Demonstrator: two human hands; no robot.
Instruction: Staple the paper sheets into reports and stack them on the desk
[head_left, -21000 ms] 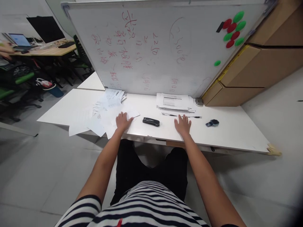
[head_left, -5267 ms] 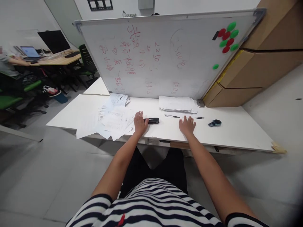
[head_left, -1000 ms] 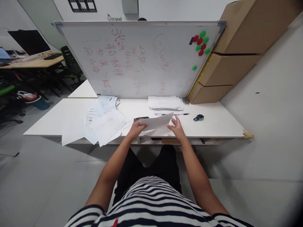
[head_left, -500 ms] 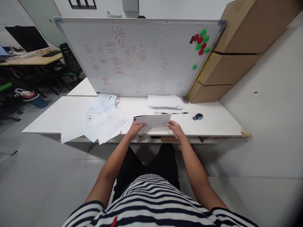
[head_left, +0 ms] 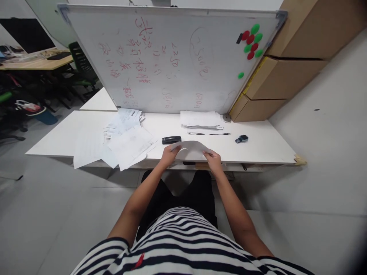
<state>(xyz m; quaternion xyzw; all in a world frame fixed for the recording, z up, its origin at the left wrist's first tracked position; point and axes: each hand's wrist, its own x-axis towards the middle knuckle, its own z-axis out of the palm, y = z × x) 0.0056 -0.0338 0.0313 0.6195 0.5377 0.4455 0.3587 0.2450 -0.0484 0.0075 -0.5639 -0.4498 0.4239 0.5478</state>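
Observation:
Between my two hands a white sheet of paper [head_left: 191, 148] is held up near the table's front edge, its upper edge bowed upward. My left hand [head_left: 169, 156] pinches its left end, and my right hand [head_left: 212, 158] grips the right end. Just behind my left hand lies a black stapler [head_left: 171, 140]. Farther back sits a stack of papers [head_left: 200, 120], with a thin black-and-white pen [head_left: 209, 134] in front of it. Loose printed papers [head_left: 129, 143] spread over the table to the left, some hanging past the front edge.
A whiteboard [head_left: 177, 57] with red writing and magnets stands along the back of the white table [head_left: 60, 133]. Cardboard boxes [head_left: 286, 78] are stacked at the right by the wall. A dark wristwatch [head_left: 241, 138] lies on the right side, and a grey round object [head_left: 226, 118] near the board.
The paper has gone from flat to bowed and sits lower, so the stapler behind it shows more fully. Both hands keep hold of its ends. The view has tilted down slightly.

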